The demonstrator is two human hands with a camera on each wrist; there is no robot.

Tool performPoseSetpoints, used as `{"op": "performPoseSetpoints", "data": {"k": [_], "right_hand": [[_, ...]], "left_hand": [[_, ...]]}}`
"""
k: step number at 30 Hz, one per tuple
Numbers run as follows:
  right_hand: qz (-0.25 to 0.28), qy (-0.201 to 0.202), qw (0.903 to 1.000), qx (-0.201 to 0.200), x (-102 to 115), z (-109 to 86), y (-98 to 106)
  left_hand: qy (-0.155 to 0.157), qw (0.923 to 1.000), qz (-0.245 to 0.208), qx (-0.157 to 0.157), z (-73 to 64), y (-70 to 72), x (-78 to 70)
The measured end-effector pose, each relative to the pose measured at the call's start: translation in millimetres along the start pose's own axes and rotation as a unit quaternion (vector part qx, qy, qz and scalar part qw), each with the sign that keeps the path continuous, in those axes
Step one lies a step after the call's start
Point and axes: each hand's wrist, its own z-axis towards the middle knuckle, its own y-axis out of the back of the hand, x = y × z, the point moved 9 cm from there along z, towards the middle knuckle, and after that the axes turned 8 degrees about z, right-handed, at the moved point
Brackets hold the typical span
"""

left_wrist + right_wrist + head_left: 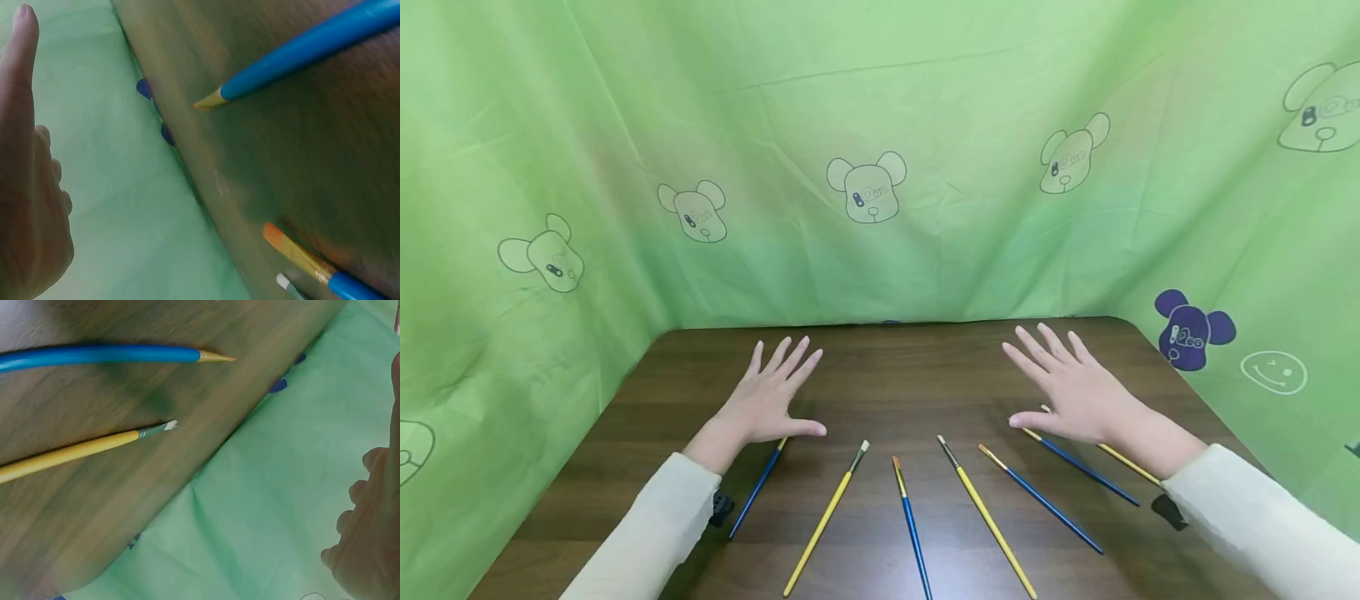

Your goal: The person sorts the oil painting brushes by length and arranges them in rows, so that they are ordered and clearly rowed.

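Both hands are spread over the table with fingers straight and apart, holding nothing. My left hand (pixel 766 400) is at the left, over the tip of a blue-handled paintbrush (pixel 758 490). My right hand (pixel 1078 396) is at the right; it overlaps the ends of another blue paintbrush (pixel 1090 475) and a yellow-handled one (pixel 1131 465). Between the hands lie a yellow paintbrush (pixel 823 533), a blue one with an orange tip (pixel 913 533), a second yellow one (pixel 992 525) and a further blue one (pixel 1048 504). The bristle ends point away from me.
The brushes fan out on a dark brown wooden table (pixel 895 383). A green cloth (pixel 962 250) printed with bear heads hangs behind and at both sides. Small black devices show at the left wrist (pixel 721 508) and right wrist (pixel 1169 512).
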Motion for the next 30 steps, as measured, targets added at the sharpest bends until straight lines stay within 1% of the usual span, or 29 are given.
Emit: {"op": "performPoseSetpoints", "data": {"k": [2,7,13,17,19,23,26,28,30], "right_hand": [[0.001,0.003,1.0,-0.002,0.7,-2.8,1.6],[0.014,0.007,0.9999,-0.007,1.3,-12.2,3.7],[0.03,0.019,0.9991,-0.024,-2.4,-27.7,3.6],[0.054,0.019,0.9975,-0.041,-6.5,-36.5,5.7],[0.075,0.011,0.9959,-0.049,-8.2,-40.5,6.8],[0.119,-0.016,0.9906,-0.065,-10.8,-48.4,6.3],[0.144,-0.03,0.9855,-0.086,-11.8,-53.2,3.9],[0.16,-0.033,0.9811,-0.103,-12.3,-55.6,1.1],[0.185,-0.037,0.9746,-0.121,-13.0,-58.2,-3.0]], "left_hand": [[-0.006,1.0,-0.003,-0.007,-4.0,1.0,0.6],[-0.017,0.9991,-0.033,-0.022,-17.0,0.8,5.3],[-0.006,0.9965,-0.083,-0.012,-34.4,-4.9,18.7],[-0.003,0.9913,-0.131,-0.018,-46.4,-5.3,24.0],[0.002,0.9867,-0.162,-0.02,-52.2,-5.9,25.2],[0.021,0.9729,-0.229,-0.021,-62.3,-11.5,25.8],[0.038,0.9592,-0.28,-0.019,-68.1,-18.6,25.0],[0.048,0.9499,-0.308,-0.025,-71.2,-22.7,24.3],[0.059,0.9375,-0.342,-0.03,-74.0,-27.0,23.3]]}}
